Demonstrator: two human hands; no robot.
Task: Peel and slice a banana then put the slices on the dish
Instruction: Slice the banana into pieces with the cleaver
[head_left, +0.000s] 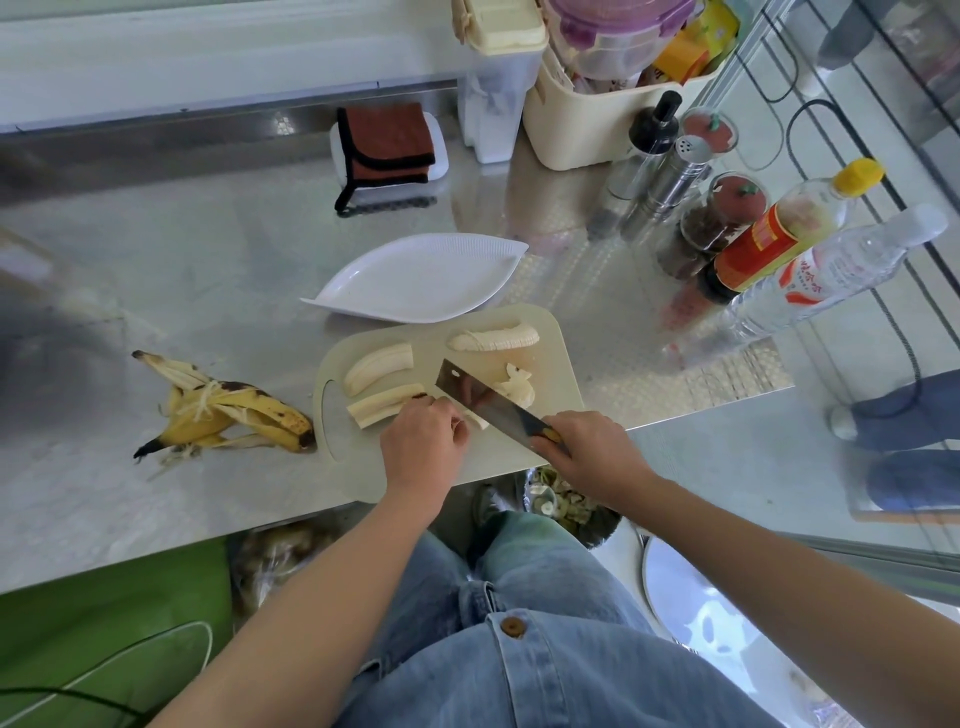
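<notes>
On a beige cutting board lie several peeled banana pieces: two long halves at the left, a sliced piece at the back, and loose slices right of the blade. My right hand grips the handle of a knife whose blade stands on the board. My left hand has curled fingers on a banana piece just left of the blade. A white leaf-shaped dish sits empty behind the board.
A banana peel lies left of the board on the steel counter. Bottles, shakers and jars stand at the right, a cream basket and a folded brown cloth at the back. The board overhangs the counter's front edge.
</notes>
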